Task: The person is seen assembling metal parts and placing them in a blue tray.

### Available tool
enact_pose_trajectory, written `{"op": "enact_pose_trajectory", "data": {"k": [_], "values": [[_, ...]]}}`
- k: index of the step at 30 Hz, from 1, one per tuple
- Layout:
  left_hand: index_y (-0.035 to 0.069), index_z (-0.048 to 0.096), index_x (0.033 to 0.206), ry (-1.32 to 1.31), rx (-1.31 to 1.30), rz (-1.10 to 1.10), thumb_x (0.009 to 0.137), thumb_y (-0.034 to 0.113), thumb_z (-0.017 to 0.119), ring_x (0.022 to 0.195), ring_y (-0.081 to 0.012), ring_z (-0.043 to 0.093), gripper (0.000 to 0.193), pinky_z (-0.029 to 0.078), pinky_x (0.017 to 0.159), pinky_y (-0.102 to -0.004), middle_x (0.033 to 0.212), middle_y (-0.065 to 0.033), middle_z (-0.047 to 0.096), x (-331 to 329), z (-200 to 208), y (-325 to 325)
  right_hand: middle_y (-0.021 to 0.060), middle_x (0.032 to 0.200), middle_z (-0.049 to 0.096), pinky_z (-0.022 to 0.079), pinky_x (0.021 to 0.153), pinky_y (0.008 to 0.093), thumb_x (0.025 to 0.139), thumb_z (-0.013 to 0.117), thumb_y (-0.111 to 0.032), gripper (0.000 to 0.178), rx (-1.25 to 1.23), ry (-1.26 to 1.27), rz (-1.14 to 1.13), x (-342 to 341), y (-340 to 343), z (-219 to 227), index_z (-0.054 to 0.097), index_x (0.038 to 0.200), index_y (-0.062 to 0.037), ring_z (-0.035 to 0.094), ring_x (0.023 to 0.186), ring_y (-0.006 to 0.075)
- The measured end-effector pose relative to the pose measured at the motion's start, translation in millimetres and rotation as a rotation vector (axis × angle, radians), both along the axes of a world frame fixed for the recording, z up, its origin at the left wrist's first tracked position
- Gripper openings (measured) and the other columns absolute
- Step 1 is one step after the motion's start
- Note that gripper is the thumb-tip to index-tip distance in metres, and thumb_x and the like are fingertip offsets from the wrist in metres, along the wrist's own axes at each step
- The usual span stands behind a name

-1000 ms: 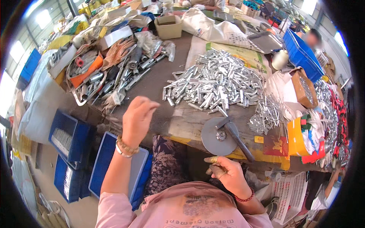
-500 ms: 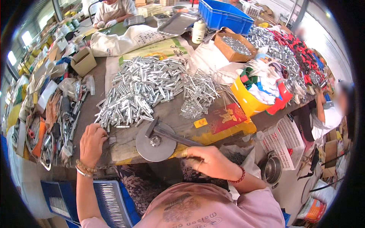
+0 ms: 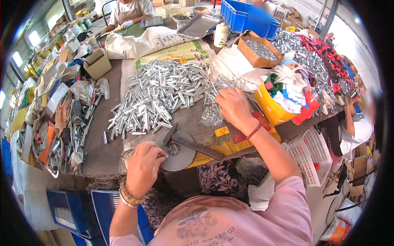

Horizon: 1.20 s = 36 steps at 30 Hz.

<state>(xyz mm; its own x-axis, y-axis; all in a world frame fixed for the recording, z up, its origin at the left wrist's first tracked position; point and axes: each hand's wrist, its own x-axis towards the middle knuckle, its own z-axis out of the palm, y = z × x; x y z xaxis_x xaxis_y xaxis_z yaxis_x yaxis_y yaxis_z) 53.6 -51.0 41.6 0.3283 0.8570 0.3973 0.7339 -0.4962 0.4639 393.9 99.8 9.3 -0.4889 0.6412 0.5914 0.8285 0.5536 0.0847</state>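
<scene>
My left hand (image 3: 143,168) is closed beside a round grey metal disc (image 3: 178,160), pinching a small shiny metal piece (image 3: 163,156) that looks like a short tube. Across the disc lies a hammer (image 3: 195,146), its head at the disc's far edge and its handle slanting to the right. A toothed metal lump (image 3: 173,149) sits mid-disc. My right hand (image 3: 236,107) reaches into a heap of thin metal pins (image 3: 211,110), fingers bent together, tips partly hidden. Left of that heap spreads a large pile of short silver tubes (image 3: 160,92).
A yellow bucket (image 3: 271,107) of gloves and cloths stands right of the pins, near a red card (image 3: 242,133). Behind is a carton (image 3: 256,59) of metal parts. Tools (image 3: 78,119) crowd the left edge. Blue trays (image 3: 61,209) sit below. Co-workers are at far left and right.
My right hand has moved from beside the hammer handle away to the pin heap. My left hand has come from the tube pile's near edge to the disc, with a small metal piece in its fingers.
</scene>
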Motion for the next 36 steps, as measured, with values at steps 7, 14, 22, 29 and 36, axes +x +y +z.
{"op": "enact_pose_trajectory", "data": {"k": [7,14,22,29,36], "values": [[0.004,0.077,0.105,-0.106,-0.047,0.059,0.084,0.005,0.082,0.094,-0.035,0.068,0.021,0.054,0.081,-0.043,0.1,-0.013,0.068,-2.5,-14.9,-2.5,0.0051,0.09,0.063,0.052,0.09,0.041,0.081,0.07,-0.008,0.004,0.051,0.017,0.168,4.1,-13.4,1.2,0.069,0.084,-0.0102,0.066,0.094,0.0267],[0.003,0.079,0.102,-0.116,-0.086,0.08,0.085,0.007,0.083,0.095,-0.0325,0.067,0.018,0.053,0.081,-0.0409,0.097,-0.0116,0.068,-3.8,-18.3,-4.8,0.0064,0.095,0.068,0.056,0.082,0.0418,0.085,0.071,-0.008,0.011,-0.026,0.141,0.23,-26.1,-51.2,21.7,0.072,0.095,-0.0092,0.068,0.092,0.0293],[0.004,0.081,0.103,-0.124,-0.082,0.126,0.085,0.007,0.084,0.093,-0.0309,0.068,0.019,0.054,0.081,-0.0399,0.096,-0.0101,0.069,-6.3,-24.3,-14.4,0.0084,0.096,0.058,0.056,0.078,0.0414,0.085,0.068,-0.004,0.016,-0.386,0.255,0.366,-95.3,-127.0,21.2,0.072,0.1,-0.0063,0.065,0.091,0.0296],[0.007,0.081,0.101,-0.118,-0.013,0.123,0.084,0.008,0.084,0.091,-0.0299,0.07,0.017,0.055,0.079,-0.0392,0.095,-0.0082,0.07,-6.8,-27.2,-15.4,0.0062,0.092,0.06,0.056,0.076,0.0421,0.082,0.075,-0.001,0.014,-0.364,0.244,0.347,-112.3,-128.7,8.4,0.072,0.095,-0.0073,0.065,0.086,0.0288],[0.007,0.082,0.1,-0.13,-0.009,0.125,0.085,0.009,0.084,0.09,-0.0294,0.07,0.016,0.056,0.078,-0.0388,0.095,-0.0085,0.069,-6.2,-29.7,-14.6,0.0067,0.092,0.057,0.055,0.079,0.0416,0.077,0.075,-0.003,0.015,-0.311,0.233,0.354,-114.7,-126.2,6.4,0.067,0.09,-0.0077,0.064,0.089,0.0278]]}}
